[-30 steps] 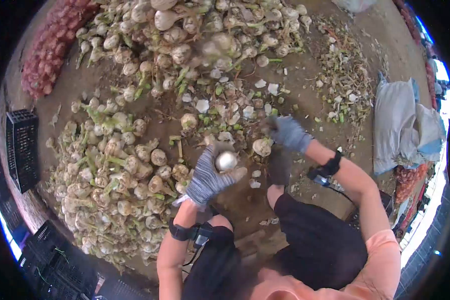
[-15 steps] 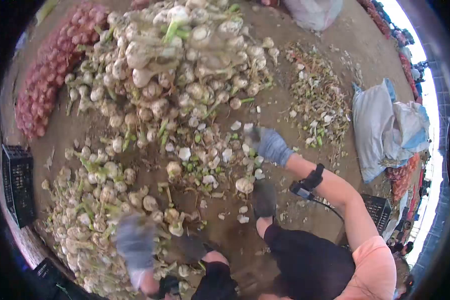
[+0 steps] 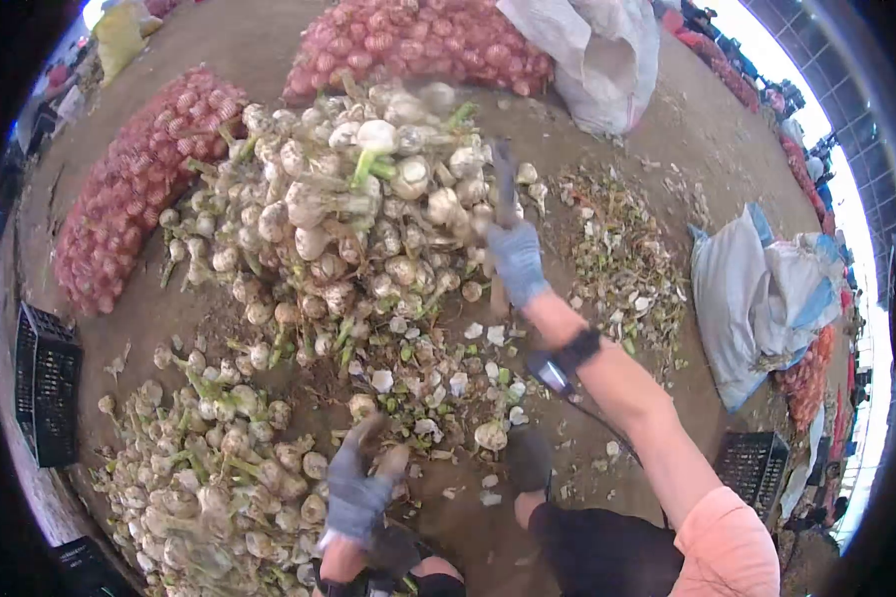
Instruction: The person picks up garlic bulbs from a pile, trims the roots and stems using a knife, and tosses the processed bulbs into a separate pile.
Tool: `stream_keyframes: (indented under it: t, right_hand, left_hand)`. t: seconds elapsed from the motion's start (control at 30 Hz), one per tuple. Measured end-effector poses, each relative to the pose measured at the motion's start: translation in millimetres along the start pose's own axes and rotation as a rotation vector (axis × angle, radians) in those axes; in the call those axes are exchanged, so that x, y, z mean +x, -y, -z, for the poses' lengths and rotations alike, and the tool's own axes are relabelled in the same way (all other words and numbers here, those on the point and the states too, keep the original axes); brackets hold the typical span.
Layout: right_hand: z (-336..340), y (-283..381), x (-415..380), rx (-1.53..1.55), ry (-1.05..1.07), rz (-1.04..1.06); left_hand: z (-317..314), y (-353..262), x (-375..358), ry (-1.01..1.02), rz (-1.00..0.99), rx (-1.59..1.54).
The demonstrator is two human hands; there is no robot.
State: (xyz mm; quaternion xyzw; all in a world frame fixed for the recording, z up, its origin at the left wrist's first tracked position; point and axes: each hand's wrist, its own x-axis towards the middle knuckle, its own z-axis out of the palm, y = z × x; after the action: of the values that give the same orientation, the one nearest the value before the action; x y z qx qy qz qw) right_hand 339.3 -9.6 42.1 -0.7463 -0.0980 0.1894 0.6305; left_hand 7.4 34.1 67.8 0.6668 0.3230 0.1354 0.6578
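Observation:
My right hand (image 3: 517,261), in a grey glove, is wrapped round a dark, long-bladed tool (image 3: 505,184) that points away from me at the right edge of the large garlic heap (image 3: 338,189). In a grey glove too, my left hand (image 3: 360,490) has its fingers spread beside the nearer garlic pile (image 3: 209,478), and nothing shows in it. Just beyond its fingertips lies one garlic bulb (image 3: 362,406). Another bulb (image 3: 491,435) rests on the ground near my shoe. Cut stems and peelings (image 3: 428,388) are scattered between the hands.
Red net sacks of bulbs (image 3: 149,189) lie at the left and at the top (image 3: 418,45). White sacks stand at the top (image 3: 607,70) and right (image 3: 737,308). Black crates sit at the left (image 3: 48,388) and lower right (image 3: 752,466). More trimmings (image 3: 627,249) lie right of the heap.
My right hand has moved up and away from me, and the tool now shows clearly. My left hand has shifted right and up from the near pile. The view has tilted upward.

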Motion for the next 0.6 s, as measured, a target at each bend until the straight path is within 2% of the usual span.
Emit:
stream_keyframes:
  t: [0.03, 0.07, 0.1, 0.2, 0.23, 0.27, 0.3, 0.33, 0.37, 0.4, 0.47, 0.5, 0.57, 0.6]
  right_hand:
    - [9.8, 1.1, -23.6, 0.180, 0.122, -0.040]
    - [17.3, 6.3, -49.6, 0.361, 0.245, -0.087]
    - [21.2, 5.0, -69.5, 0.317, 0.302, -0.132]
    - [16.4, -1.9, -130.1, 0.297, 0.447, -0.283]
    - [14.0, -24.8, -142.9, 0.247, 0.558, -0.197]
    - [12.6, -35.7, -150.5, 0.251, 0.571, -0.228]
    - [12.6, -44.3, -158.2, 0.154, 0.641, -0.142]
    - [14.3, -51.2, -166.6, 0.060, 0.711, -0.054]
    - [22.5, -43.8, -162.4, -0.428, 0.684, 0.022]
    - [23.4, -48.9, -155.4, -0.556, 0.702, 0.106]
    - [22.6, -48.7, -148.5, -0.569, 0.644, 0.342]
    - [19.8, -36.5, -149.6, -0.562, 0.651, 0.323]
    - [11.9, -3.8, -151.3, -1.025, 0.855, 0.489]
    - [7.5, -0.7, -152.9, -1.020, 0.860, 0.475]
  left_hand:
    - [-4.9, -2.8, 5.3, -0.006, 0.000, -0.003]
    - [-11.0, -10.5, 17.3, 0.017, 0.126, -0.227]
    - [-16.8, -16.4, 27.9, 0.036, 0.257, -0.449]
    - [-37.3, -9.4, 55.1, 0.083, 0.370, -0.862]
    - [-40.5, -1.3, 58.3, 0.072, 0.439, -0.845]
    - [-42.2, 6.3, 59.6, 0.063, 0.506, -0.829]
    - [-43.4, 10.2, 57.4, 0.040, 0.530, -0.828]
    - [-44.3, 14.1, 53.7, 0.027, 0.469, -0.816]
    - [-43.4, 18.6, 49.6, 0.017, 0.408, -0.800]
    - [-41.1, 23.7, 46.7, 0.003, 0.429, -0.792]
    - [-37.7, 35.8, 40.0, -0.030, 0.164, -0.417]
    - [-35.3, 44.9, 37.1, -0.009, 0.133, -0.301]
    - [-32.3, 53.4, 31.3, 0.030, 0.131, -0.195]
    - [-32.1, 55.3, 28.2, 0.071, 0.116, -0.096]
